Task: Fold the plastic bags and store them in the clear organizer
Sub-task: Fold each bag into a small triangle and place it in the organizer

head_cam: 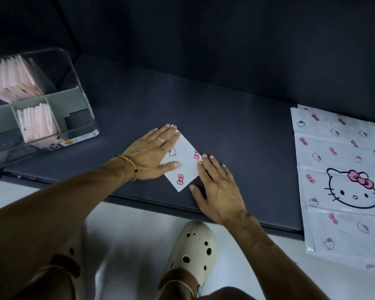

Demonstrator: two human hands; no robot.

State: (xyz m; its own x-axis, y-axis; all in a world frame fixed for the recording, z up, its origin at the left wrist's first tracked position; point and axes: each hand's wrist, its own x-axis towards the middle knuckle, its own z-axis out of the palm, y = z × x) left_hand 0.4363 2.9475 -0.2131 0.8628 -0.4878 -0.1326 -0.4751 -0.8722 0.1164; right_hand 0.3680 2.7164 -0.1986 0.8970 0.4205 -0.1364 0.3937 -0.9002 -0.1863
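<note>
A white plastic bag folded into a small rectangle (185, 163), printed with pink bows and a cat face, lies on the dark surface. My left hand (153, 151) presses flat on its left part with straight fingers. My right hand (217, 187) rests flat beside the bag's right edge, its fingertips touching that edge. The clear organizer (85, 98) stands at the far left, with folded pinkish bags upright in two compartments. A stack of unfolded printed bags (342, 180) lies flat at the right.
The dark padded surface (236, 131) ends in a front edge just below my hands, with a white floor beneath. My feet in cream clogs (193, 252) are below the edge. A dark wall rises behind.
</note>
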